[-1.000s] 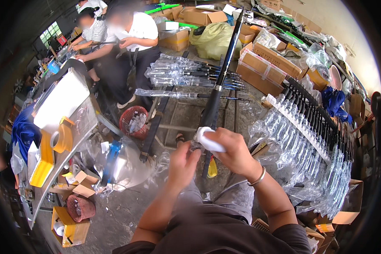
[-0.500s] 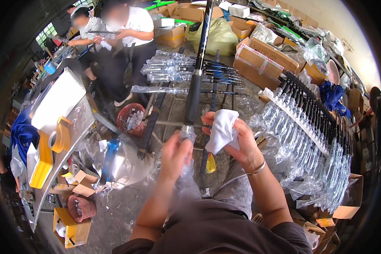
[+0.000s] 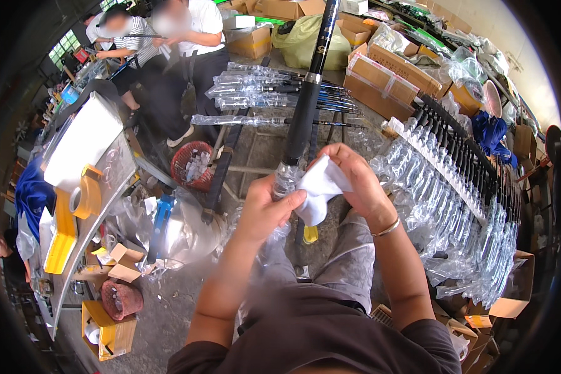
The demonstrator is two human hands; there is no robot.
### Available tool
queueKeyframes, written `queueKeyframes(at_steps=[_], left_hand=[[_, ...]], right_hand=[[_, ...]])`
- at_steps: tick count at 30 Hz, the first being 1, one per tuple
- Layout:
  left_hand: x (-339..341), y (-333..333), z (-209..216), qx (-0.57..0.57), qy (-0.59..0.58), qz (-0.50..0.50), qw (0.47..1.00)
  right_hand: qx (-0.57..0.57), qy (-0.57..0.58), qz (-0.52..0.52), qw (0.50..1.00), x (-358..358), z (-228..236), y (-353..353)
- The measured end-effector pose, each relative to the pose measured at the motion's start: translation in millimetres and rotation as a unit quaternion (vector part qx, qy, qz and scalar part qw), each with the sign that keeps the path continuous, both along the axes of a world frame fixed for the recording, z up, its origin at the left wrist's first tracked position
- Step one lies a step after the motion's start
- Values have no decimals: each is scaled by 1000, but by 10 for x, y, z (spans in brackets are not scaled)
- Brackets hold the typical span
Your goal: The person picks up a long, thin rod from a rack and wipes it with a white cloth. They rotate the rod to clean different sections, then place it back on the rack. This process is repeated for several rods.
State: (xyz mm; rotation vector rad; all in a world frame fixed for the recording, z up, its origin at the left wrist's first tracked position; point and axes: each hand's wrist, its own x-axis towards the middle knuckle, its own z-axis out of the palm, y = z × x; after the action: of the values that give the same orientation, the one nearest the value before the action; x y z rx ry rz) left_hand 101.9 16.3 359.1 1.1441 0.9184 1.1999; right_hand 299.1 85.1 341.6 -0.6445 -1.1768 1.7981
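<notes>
A black fishing rod slants up and away in front of me, its lower end wrapped in a clear plastic sleeve. My left hand is closed round that sleeved part, thumb stretched across toward a white cloth. Pinched in the fingers of my right hand, the folded cloth lies against the plastic just below the foam grip. Its left edge meets my left thumb; whether that thumb presses on it I cannot tell. The rod's lower end is hidden behind my left hand.
Sleeved rods lie across a metal rack ahead. More rods lean in a slotted white holder on the right. Left are a red basket, a table with yellow tape, and cartons. Two co-workers handle rods at far left.
My right hand has brought the white cloth left, up against the plastic-wrapped rod. The rod has shifted right at its top and looks nearer. My left thumb now reaches toward the cloth.
</notes>
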Motion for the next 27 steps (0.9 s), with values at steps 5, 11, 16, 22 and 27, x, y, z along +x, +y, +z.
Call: queueKeyframes(at_steps=[5, 11, 16, 22, 27], left_hand=[[-36, 30, 34, -25, -3, -5, 1000], [-40, 16, -10, -39, -2, -5, 999], [-2, -17, -122, -40, -5, -8, 999], [79, -38, -108, -46, 14, 5, 999], [111, -74, -90, -53, -14, -14, 998]], right_hand=[[287, -174, 16, 942, -52, 243, -123], [207, -137, 29, 968, -11, 72, -204], [34, 102, -64, 992, -73, 344, -209], [444, -267, -324, 792, -108, 692, 29], [553, -253, -339, 718, -277, 780, 63]])
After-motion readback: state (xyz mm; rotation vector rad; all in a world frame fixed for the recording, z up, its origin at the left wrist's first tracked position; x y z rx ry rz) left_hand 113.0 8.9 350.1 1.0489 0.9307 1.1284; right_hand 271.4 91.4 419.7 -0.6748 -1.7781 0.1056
